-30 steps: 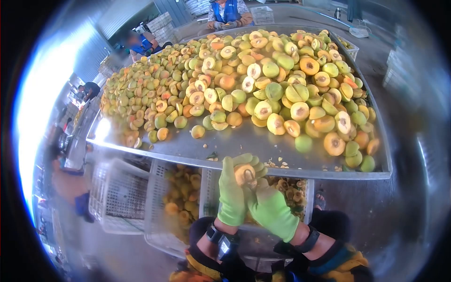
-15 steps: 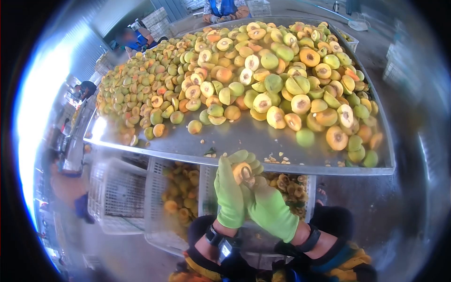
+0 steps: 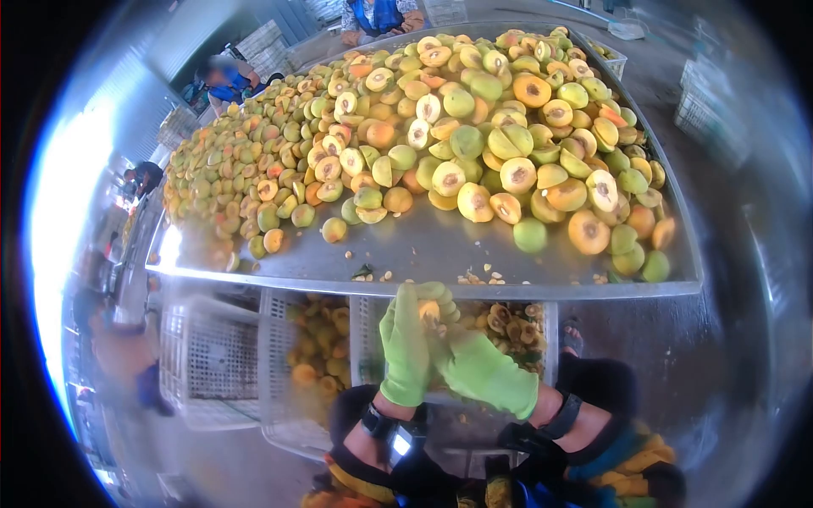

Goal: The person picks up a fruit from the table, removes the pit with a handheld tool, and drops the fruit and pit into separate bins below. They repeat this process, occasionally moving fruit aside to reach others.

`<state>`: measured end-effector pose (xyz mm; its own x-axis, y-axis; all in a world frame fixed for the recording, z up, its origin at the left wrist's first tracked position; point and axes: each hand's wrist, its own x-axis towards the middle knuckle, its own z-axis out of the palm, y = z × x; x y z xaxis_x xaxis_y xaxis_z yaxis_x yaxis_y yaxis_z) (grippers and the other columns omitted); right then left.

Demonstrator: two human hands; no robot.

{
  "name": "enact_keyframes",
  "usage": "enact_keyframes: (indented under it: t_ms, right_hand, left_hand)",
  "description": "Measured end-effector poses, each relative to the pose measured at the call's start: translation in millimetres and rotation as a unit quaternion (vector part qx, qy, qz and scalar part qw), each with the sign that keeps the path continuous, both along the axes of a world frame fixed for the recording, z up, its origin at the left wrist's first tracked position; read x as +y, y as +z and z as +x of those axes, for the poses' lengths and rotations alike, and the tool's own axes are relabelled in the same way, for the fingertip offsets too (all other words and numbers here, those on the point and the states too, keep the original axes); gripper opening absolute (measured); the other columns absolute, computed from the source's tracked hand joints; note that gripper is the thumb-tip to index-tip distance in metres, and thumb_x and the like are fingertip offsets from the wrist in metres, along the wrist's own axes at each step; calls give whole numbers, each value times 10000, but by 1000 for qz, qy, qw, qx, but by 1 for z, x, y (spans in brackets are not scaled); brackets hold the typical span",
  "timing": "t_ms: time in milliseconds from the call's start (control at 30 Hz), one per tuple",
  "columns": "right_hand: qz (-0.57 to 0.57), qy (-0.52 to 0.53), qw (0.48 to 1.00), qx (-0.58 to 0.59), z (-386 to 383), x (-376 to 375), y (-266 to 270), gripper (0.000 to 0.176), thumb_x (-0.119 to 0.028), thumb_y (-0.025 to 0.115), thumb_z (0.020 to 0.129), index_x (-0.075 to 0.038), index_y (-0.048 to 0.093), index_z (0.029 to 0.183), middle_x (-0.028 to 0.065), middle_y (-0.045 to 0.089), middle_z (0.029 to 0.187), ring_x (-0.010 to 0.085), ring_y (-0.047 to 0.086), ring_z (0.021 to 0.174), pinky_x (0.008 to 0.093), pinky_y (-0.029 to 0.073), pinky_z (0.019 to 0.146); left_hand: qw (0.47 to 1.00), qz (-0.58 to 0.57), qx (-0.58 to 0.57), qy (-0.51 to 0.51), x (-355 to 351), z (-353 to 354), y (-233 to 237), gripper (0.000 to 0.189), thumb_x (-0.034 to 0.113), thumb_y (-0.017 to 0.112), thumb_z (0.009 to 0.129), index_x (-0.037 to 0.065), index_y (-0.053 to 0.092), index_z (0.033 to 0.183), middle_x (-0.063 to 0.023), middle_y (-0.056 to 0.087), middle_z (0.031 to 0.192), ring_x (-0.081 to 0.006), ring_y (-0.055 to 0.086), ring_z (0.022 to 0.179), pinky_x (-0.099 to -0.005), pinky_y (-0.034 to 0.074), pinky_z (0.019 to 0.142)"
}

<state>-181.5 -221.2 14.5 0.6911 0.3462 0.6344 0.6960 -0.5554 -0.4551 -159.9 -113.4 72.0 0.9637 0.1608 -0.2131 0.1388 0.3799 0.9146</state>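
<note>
My left hand (image 3: 406, 347), in a green glove, is closed around a peach half (image 3: 430, 315) just below the table's front edge. Its cut orange side faces my right hand (image 3: 487, 368), also green-gloved, whose fingers press together at the fruit. A small metal loop tool showed there a moment earlier; now the fingers mostly hide it. Beyond the hands, a large heap of halved peaches (image 3: 517, 173), yellow-green outside, covers much of the metal table (image 3: 406, 254). Several loose pits or kernels (image 3: 480, 278) lie near the front rim.
Under the table edge stand a white crate (image 3: 212, 364), another crate holding peach halves (image 3: 320, 347) and a container with pitted-looking pieces (image 3: 512, 330). A person in a blue vest (image 3: 377, 17) is across the table. Another person (image 3: 227, 85) sits at far left.
The view has shifted slightly, so the table and heap appear higher and further left. My hands stay together at the peach half, turned a little, and the tool's loop is less visible.
</note>
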Motion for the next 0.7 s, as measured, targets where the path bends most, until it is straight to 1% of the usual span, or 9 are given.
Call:
enact_keyframes:
  t_ms: [100,167,267,300,367,400,500,567,700]
  right_hand:
    - [-84,69,993,-35,3,-13,22,286,-243,540,968,38,595,975,148,620,651,236,635,553,361,467,507]
    - [131,91,793,588,6,-21,69,258,-219,507,978,20,580,1044,127,633,709,227,640,602,348,477,538]
    - [162,69,690,702,12,-21,98,274,-229,512,983,20,562,1086,124,633,736,225,634,607,360,477,539]
    - [165,68,690,702,9,-17,75,274,-229,512,983,20,562,1086,124,633,736,225,634,607,360,477,539]
    - [120,55,921,366,-1,-3,9,311,-282,534,983,19,566,1058,105,619,727,197,595,531,341,458,487]
    - [121,54,920,369,0,-3,14,311,-282,534,983,19,566,1058,105,619,727,197,595,531,341,458,487]
    - [182,93,859,470,11,-13,63,360,-359,537,984,-2,568,1024,70,592,710,152,555,466,305,421,410]
    - [152,199,665,704,16,-29,91,384,-410,512,991,-32,574,980,35,564,710,103,539,486,252,411,399]
    - [178,195,639,722,13,-27,90,438,-462,499,980,-31,569,954,22,531,655,78,501,475,224,406,393]
  left_hand:
    - [999,13,10,-32,5,3,-2,443,386,503,992,-36,635,1015,-146,657,888,-244,648,777,-371,553,746]
    - [997,30,25,-67,13,8,-3,444,390,513,989,-36,635,1023,-146,657,890,-241,647,777,-369,553,747]
    - [991,-14,41,-125,13,11,-3,443,392,525,984,-35,641,1004,-143,657,893,-243,650,776,-371,556,754]
    - [994,-62,72,-59,2,10,-1,437,385,524,985,-34,645,986,-145,658,891,-247,651,769,-374,555,747]
    - [988,-108,108,6,-3,9,-1,431,379,523,986,-33,649,969,-147,660,889,-251,652,761,-377,554,740]
    - [987,-118,106,-2,-1,10,-2,410,358,529,982,-33,652,958,-148,662,880,-252,654,755,-371,554,734]
    - [989,-102,66,-83,22,14,-10,367,317,542,973,-31,655,949,-150,665,869,-250,657,753,-355,553,730]
    - [984,-72,27,-162,31,17,-3,345,297,548,968,-30,655,950,-151,667,868,-247,658,756,-346,553,732]
    - [955,-70,86,-276,39,20,10,325,280,545,967,-22,655,919,-148,668,851,-251,657,774,-364,547,754]
